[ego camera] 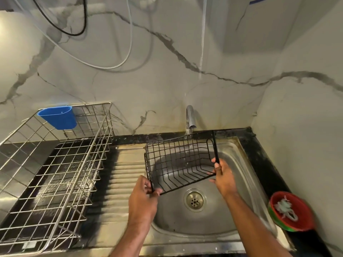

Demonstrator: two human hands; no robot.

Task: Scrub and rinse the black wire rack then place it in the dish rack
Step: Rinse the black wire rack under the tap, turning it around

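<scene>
— Where is the black wire rack (181, 162) at this moment?

— Held up over the sink (235, 184), tilted, its open side facing the camera. It sits just beneath the tap (190, 117), and a thin run of water from the spout meets its upper back edge.

— And the hands?

— Both are gripping it. The left hand (143, 197) pinches the lower left corner between thumb and fingers, closed tight on the wire. The right hand (222, 175) is closed around the right end, fingers wrapped on the upright black bar there.

— Is the rack touching the basin?

— No, it hangs clear of it, with the drain (194, 200) visible below and in front.

— What about the dish rack (55, 164)?

— That silver wire one stands to the left on the tabletop (259, 154), beside the ribbed draining board (126, 175), well apart from the black rack. A blue plastic cup (58, 117) is hooked on its back rim.

— Anything on the right?

— A red bowl (291, 212) with a green rim sits on the dark tabletop edge, holding something pale and stringy that I cannot identify.
</scene>
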